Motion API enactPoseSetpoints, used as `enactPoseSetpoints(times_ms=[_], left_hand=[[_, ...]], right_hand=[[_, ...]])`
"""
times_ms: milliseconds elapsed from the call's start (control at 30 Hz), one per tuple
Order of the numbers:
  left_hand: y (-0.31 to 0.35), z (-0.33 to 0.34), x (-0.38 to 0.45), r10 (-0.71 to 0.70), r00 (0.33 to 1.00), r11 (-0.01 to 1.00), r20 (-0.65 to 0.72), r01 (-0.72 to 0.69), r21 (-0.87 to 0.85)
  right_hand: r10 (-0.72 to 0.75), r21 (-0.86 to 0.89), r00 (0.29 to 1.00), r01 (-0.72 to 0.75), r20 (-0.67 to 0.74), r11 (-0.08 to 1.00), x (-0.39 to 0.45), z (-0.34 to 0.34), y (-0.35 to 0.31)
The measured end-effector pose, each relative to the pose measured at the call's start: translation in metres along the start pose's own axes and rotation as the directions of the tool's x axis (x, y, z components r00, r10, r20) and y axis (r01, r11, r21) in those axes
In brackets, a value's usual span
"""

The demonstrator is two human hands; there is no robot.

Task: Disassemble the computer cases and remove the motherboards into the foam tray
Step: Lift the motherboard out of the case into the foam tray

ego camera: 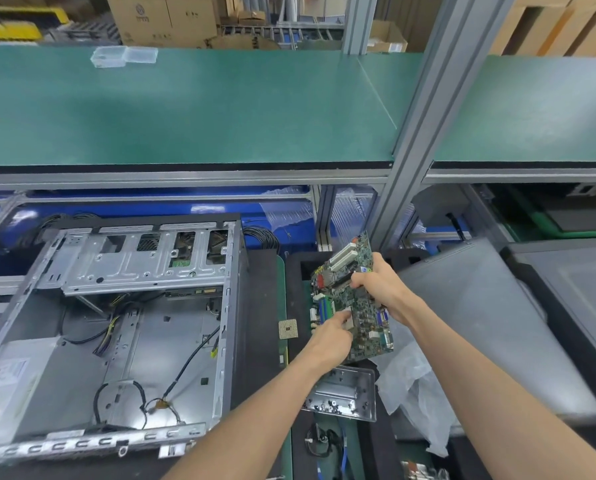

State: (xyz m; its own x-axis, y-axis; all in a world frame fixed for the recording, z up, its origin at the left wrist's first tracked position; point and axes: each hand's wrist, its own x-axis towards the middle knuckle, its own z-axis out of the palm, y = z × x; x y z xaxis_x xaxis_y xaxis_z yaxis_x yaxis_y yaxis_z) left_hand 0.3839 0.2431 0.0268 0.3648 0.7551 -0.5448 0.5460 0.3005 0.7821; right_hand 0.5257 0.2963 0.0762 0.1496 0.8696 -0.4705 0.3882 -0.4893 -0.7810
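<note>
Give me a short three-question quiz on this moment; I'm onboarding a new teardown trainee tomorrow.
1. True or false: the motherboard is still mounted inside the open computer case.
2. Which hand grips the board's far right edge? A) left hand B) right hand C) neither
3. Fill in: the small square chip lies on the black foam just ___ of the held board.

Key
1. False: both hands hold it in the air, over the black foam tray to the right of the case.
2. B; the left hand holds the near part of the board.
3. Left.
</note>
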Motion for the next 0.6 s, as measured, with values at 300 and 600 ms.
enactPoseSetpoints(times_ms=[300,600], left_hand=[[-0.010,0.010,0.013,-0.010,0.999,1.000,0.052,0.009,0.015],[-0.013,0.017,0.017,-0.032,0.996,0.997,0.084,0.026,0.072]], right_hand=[[0.054,0.115,0.998,-0.056,0.024,0.992,0.005,-0.008,0.025],[0.067,0.064,0.998,-0.068,0.005,0.996,0.020,-0.013,0.036]])
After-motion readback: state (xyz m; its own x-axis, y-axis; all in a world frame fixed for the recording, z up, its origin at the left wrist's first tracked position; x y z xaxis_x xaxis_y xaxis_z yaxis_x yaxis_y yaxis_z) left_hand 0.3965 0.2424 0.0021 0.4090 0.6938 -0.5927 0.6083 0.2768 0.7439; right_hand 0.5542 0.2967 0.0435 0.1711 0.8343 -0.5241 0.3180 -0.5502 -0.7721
